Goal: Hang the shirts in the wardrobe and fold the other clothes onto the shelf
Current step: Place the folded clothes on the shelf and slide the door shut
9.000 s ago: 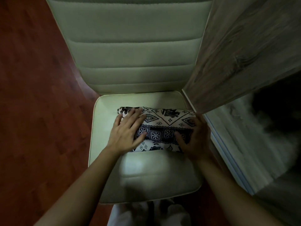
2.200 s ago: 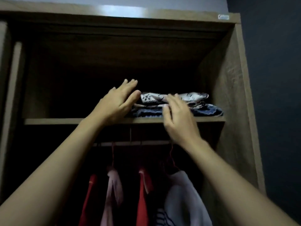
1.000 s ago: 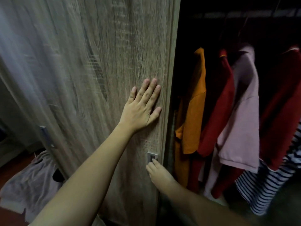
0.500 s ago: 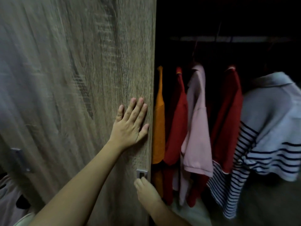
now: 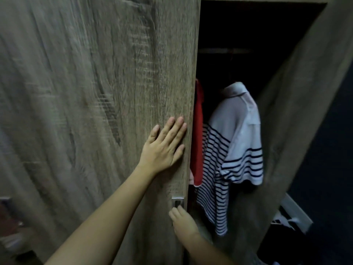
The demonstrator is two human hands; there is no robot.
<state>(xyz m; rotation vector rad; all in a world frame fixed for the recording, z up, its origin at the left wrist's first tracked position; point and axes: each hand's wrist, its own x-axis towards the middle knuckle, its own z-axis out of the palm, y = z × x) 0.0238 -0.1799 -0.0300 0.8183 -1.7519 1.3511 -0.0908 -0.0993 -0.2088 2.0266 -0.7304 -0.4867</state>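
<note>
Our left hand lies flat and fully spread against the wardrobe door, palm on the wood close to the door's right edge, gripping nothing. Our right hand sits lower, just under the small metal handle plate set near that same edge; its fingertips reach up to the plate's lower rim, but we cannot tell whether they have hold of it or how far the hand is curled.

The door is the biggest thing before us, a grey-brown woodgrain panel filling the whole left half of the view, somewhat blurred. To its right the wardrobe stands partly uncovered, its inside dark, with the wooden side wall slanting down on the right.

In that gap hangs the white polo shirt with navy stripes, collar up, body and short sleeve draped freely, well clear of the side wall. Just left of it, touching its striped front and half hidden by the door's edge, hangs a red shirt, only a narrow strip showing. The shelf and the folded clothes are out of view.
</note>
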